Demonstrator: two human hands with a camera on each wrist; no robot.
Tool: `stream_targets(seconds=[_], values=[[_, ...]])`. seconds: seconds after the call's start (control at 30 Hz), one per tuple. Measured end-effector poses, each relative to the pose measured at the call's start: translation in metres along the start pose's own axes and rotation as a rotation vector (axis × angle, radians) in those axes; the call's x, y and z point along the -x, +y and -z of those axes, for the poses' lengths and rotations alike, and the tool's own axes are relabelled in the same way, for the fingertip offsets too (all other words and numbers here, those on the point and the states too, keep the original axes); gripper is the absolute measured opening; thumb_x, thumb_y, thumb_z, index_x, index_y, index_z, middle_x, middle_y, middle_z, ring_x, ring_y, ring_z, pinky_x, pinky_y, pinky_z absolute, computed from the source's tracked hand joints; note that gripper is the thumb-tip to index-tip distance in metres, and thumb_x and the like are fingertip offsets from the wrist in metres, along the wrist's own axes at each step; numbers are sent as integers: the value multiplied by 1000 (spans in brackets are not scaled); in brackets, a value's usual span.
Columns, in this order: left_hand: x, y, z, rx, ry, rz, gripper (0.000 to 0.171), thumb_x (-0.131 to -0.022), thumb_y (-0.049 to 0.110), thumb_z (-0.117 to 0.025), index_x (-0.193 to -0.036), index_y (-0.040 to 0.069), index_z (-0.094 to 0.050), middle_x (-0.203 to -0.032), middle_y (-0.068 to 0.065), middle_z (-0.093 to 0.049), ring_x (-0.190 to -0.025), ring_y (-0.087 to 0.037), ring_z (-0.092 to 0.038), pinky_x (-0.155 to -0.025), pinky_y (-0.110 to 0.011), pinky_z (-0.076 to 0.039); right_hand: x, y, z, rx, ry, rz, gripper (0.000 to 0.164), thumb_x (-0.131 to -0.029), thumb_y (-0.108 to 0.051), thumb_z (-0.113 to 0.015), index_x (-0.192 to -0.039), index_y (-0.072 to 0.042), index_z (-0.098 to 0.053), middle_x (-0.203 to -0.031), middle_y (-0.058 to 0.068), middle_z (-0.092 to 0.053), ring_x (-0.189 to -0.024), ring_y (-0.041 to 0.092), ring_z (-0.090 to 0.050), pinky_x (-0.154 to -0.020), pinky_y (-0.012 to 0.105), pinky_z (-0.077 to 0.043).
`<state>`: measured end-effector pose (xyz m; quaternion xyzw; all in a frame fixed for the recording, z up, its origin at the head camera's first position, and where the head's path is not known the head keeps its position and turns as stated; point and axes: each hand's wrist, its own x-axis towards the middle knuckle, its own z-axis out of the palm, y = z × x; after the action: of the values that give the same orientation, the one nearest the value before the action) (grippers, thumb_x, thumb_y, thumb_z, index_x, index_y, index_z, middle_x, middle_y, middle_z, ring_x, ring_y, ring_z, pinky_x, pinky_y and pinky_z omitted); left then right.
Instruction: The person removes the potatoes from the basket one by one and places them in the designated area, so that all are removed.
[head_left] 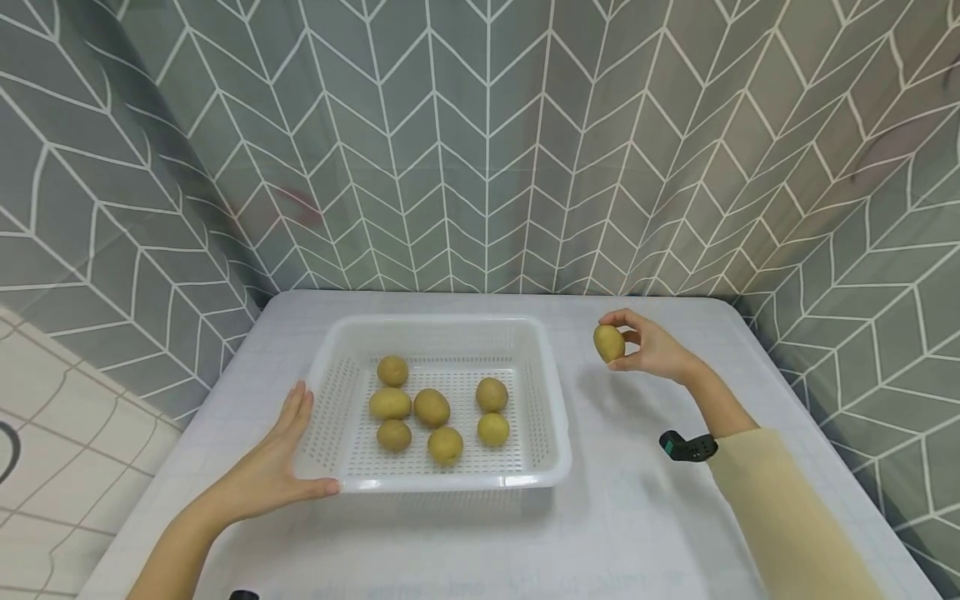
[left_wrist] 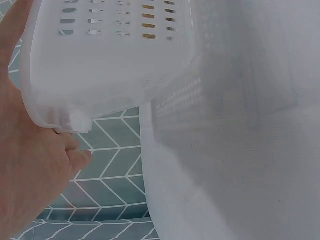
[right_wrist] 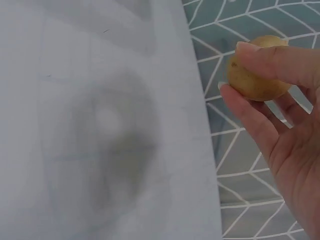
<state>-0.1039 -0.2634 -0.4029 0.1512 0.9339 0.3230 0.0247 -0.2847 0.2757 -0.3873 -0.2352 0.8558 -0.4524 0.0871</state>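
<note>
Raised above the table to the right of the basket, my right hand [head_left: 651, 348] pinches a potato [head_left: 608, 342] between thumb and fingertips. The right wrist view shows that potato [right_wrist: 257, 75] up close, smooth and yellow-brown, with a soft shadow on the cloth. A white perforated plastic basket [head_left: 450, 482] has several potatoes [head_left: 432, 407] spread over its bottom. My left hand [head_left: 262, 467] lies around the basket's near left corner, fingers extended along the left side and thumb stretched along the front rim. The left wrist view has the hand [left_wrist: 30, 160] right at the basket wall [left_wrist: 100, 65].
A white cloth covers the table [head_left: 420, 550], whose rounded far corners lie near a grey-green curtain [head_left: 487, 167] with white chevron lines. Curtains also hang at both sides. Pale floor tiles [head_left: 60, 467] show at the left.
</note>
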Motion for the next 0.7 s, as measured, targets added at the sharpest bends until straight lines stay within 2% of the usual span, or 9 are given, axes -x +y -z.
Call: stream_targets(seconds=[0.13, 0.23, 0.5, 0.7], values=[[0, -1, 0, 7, -2, 2, 129, -69, 44, -84, -149, -9, 3, -156, -22, 17, -142, -45, 8, -101, -72, -17, -2, 14, -7, 51, -1, -14, 64, -72, 12, -75, -129, 1, -48, -128, 18, -50, -110, 39, -56, -95, 53, -43], [1, -1, -1, 11, -1, 0, 129, -69, 43, -84, -149, -9, 2, -156, -22, 17, -142, -45, 8, -101, -72, -17, -3, 22, -13, 116, -2, -22, 62, -73, 8, -76, -129, 2, -50, -126, 20, -52, -109, 41, -56, -96, 57, -40], [1, 0, -1, 12, 4, 4, 129, -68, 44, -84, -149, -10, 1, -156, -23, 17, -142, -46, 7, -101, -72, -18, -5, 36, -25, 208, -11, -68, 63, -72, 0, -77, -130, 3, -53, -126, 23, -54, -108, 43, -54, -93, 57, -43], [1, 0, -1, 9, 2, 5, 129, -68, 44, -84, -149, -10, 1, -156, -23, 17, -142, -46, 7, -101, -72, -18, -5, 42, -29, 206, -33, -104, 67, -71, 0, -79, -132, 2, -52, -128, 23, -53, -112, 44, -53, -96, 56, -42]])
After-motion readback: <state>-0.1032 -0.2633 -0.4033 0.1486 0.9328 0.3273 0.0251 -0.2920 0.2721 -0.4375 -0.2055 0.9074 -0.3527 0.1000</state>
